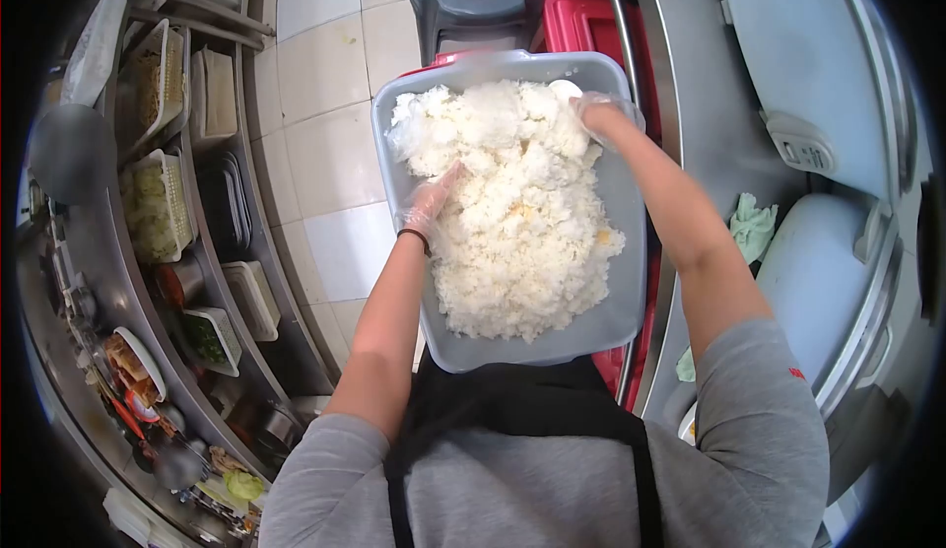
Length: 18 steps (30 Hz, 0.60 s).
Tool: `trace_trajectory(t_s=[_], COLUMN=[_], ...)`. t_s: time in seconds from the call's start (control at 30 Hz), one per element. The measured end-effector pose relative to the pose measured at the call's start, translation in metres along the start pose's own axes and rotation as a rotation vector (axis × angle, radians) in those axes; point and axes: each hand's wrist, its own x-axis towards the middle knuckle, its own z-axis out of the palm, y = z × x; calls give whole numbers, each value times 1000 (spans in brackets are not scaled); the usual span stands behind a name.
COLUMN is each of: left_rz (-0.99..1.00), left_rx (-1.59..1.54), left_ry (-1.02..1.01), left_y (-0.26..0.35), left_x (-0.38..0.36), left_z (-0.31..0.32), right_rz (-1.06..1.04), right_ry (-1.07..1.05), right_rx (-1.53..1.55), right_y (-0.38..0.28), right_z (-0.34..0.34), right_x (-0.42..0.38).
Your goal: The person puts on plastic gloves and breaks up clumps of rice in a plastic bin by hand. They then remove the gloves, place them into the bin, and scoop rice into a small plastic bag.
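A large heap of cooked white rice (527, 223) fills much of a grey plastic tub (626, 311) in front of my body. My left hand (430, 199), in a clear plastic glove, lies against the left side of the heap with its fingers stretched into the rice. At the far right corner of the tub, my gloved right hand (603, 119) closes on a white, round-edged utensil (566, 90). Most of that utensil is hidden by the rice and the fingers, so I cannot tell its exact kind.
Beyond the tub stands a grey plastic stool (478, 6), beside a red container (591, 21). On the right, two rice cookers (818, 65) and a green cloth (753, 225) sit on a metal counter. Shelves on the left hold a basket of shredded cabbage (156, 208) and other food trays.
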Motion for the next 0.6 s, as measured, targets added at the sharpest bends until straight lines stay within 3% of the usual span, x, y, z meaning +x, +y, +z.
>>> trace_trajectory(t_s=[0.03, 0.1, 0.17, 0.27, 0.33, 0.37, 0.43, 0.5, 0.53, 0.6], left_rz=[-1, -54, -150, -487, -602, -603, -287, 18, 169, 176], left_rx=[-338, -546, -775, -1738, -1992, -1983, -1172, -359, 52, 110], left_ry=[-58, -123, -197, -279, -268, -268, -286, -263, -239, -229], left_y=[-1, -3, -6, 0, -1, -3, -20, -38, -38, -20], left_x=[0, 1, -2, -18, -24, -24, -7, 8, 11, -10], left_z=[1, -1, -2, 2, 8, 12, 22, 30, 32, 40], right_rz=[-63, -119, -72, 31, -31, -90, -541, -201, -204, -203], right_ry=[9, 26, 229, 179, 84, 0, 155, -228, -221, -142], right_rx=[3, 5, 27, 93, 87, 73, 19, -19, -14, 257], right_y=[4, 11, 6, -18, -18, -15, -2, -58, -61, -66], right_z=[4, 10, 19, -12, 16, 37, 105, 92, 90, 90], right_x=[-7, -30, -74, -147, -140, -133, -112, -150, -166, -188])
